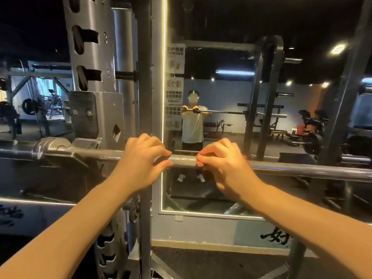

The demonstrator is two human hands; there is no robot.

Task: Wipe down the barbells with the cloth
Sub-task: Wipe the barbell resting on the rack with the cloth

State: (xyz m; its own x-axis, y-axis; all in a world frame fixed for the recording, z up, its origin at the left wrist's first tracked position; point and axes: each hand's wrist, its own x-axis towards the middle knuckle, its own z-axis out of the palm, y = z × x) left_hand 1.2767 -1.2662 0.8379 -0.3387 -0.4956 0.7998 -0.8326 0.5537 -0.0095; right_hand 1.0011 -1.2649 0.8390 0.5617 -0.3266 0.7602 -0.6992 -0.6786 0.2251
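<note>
We see the barbell [183, 160] running level across the middle of the frame, from the left edge to the right edge, and it rests on a hook bracket [66, 156] at centre left, where its thick collar sits just outside the rack upright [90, 47]. Our left hand [141, 160] reaches in from the lower left and grips the bar a little left of centre, the fingers curled over the top and the thumb tucked underneath, so that the tips nearly meet. Our right hand [223, 164] comes in from the lower right and holds the bar just right of centre in the same way, fingers wrapped over it and bent tight at the knuckles. A short stretch of rough, knurled steel shows between the two hands, which are near each other but apart. We cannot tell whether anything lies under either palm. The slotted upright rises through the upper left of the frame. Behind the bar stands a mirror [221, 63] edged by a bright light strip [164, 77], with printed signs [174, 87] along its left side. In the centre of the glass we see a reflection [192, 127] of a person in a white shirt holding a bar. A weight plate [313, 142] shows at centre right.
</note>
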